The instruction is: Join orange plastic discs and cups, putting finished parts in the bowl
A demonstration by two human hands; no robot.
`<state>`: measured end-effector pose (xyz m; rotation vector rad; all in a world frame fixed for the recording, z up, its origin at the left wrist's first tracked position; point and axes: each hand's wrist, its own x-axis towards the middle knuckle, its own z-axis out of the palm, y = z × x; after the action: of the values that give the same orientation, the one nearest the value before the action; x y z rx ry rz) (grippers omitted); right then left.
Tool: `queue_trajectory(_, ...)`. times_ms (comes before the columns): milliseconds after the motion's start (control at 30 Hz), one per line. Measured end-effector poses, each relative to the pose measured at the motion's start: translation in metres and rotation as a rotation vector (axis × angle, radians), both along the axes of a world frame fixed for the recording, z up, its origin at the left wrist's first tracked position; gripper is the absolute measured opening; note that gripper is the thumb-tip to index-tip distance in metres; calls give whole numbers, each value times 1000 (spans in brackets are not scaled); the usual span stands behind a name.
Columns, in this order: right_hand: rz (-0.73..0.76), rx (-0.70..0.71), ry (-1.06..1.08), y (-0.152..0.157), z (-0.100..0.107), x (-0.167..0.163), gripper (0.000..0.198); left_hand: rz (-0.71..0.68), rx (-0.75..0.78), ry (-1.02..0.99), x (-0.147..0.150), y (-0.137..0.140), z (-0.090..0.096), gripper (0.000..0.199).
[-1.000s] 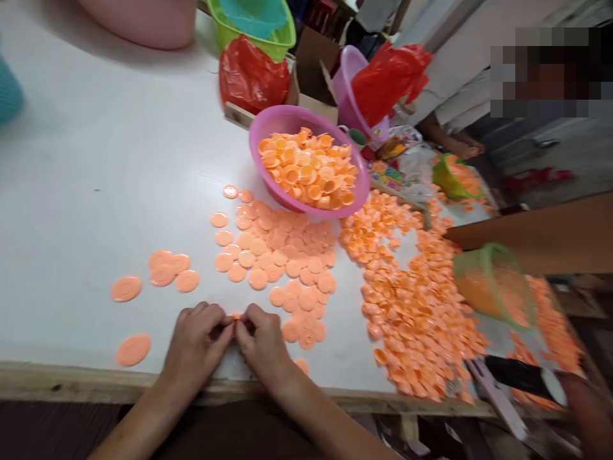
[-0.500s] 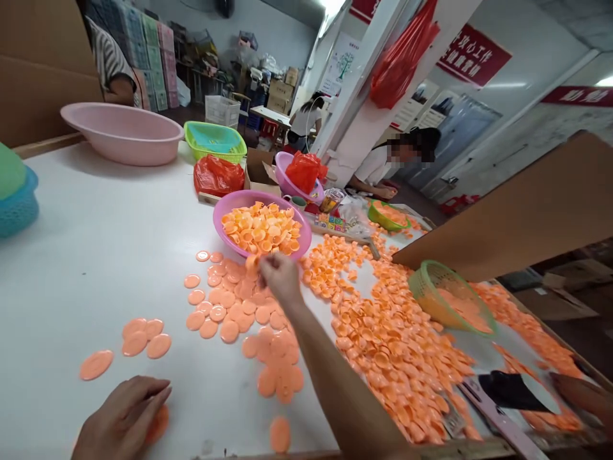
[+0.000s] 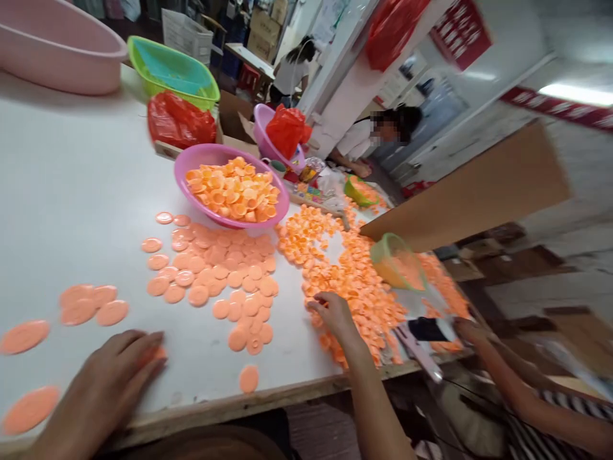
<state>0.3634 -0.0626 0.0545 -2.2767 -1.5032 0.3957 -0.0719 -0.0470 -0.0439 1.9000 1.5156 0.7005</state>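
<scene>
Discs [image 3: 211, 268] of orange plastic lie flat and overlapping left of the frame's centre, seemingly spread thin so that single ones lift easily. In the lower left, the left hand [image 3: 119, 377] rests low over the table [image 3: 67, 217], thumb and fingers closed around an orange piece [image 3: 159, 353]; the low grip probably lets the tabletop steady it. Right of centre, the right hand [image 3: 332, 316] reaches to the near edge of a heap of small orange cups [image 3: 349, 281], fingers bent; whether they grip one cannot be told. The heap probably sits on that side to suit that arm. Above the discs, a pink bowl [image 3: 182, 169] holds more cups [image 3: 234, 188], its raised rim likely keeping them from mixing with the loose ones. A green basket [image 3: 380, 259] leans beyond the heap.
</scene>
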Motion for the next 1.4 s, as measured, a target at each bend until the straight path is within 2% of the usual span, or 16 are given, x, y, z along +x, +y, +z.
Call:
queue_trajectory(100,-33,26,-66,-6,-28,-7,13,-31,-18,38,-6,2,19,33)
queue_trajectory(200,7,27,-138,4,-41,-25,12,-31,-69,75,-19,-3,33,29)
queue_trajectory(300,180,39,36,8,-37,-71,12,-46,-107,110,-20,-10,41,26)
queue_trajectory(400,424,129,227,3,-32,-142,15,-74,-95,149,-9,-12,41,21)
queue_trajectory(500,665,133,242,-1,-39,-202,25,-88,-78,174,1,-10,36,19)
queue_trajectory(600,751,93,172,-3,-48,-224,30,-100,-78,165,2,-9,31,18)
queue_trajectory(700,707,82,212,-2,-45,-220,24,-104,-78,129,-1,-10,27,19)
queue_trajectory(767,621,67,255,0,-39,-217,19,-90,-65,106,-3,-11,25,22)
queue_trajectory(900,481,-75,283,6,-38,-226,15,-72,-53,96,-2,-10,25,19)
queue_trajectory(1100,257,-252,693,12,-52,-252,5,-113,-14,112,-1,-8,24,18)
queue_trajectory(1200,227,-305,805,15,-53,-263,7,-121,-13,150,0,-7,24,16)
queue_trajectory(1400,293,-259,732,19,-54,-268,9,-123,-68,137,3,-4,29,12)
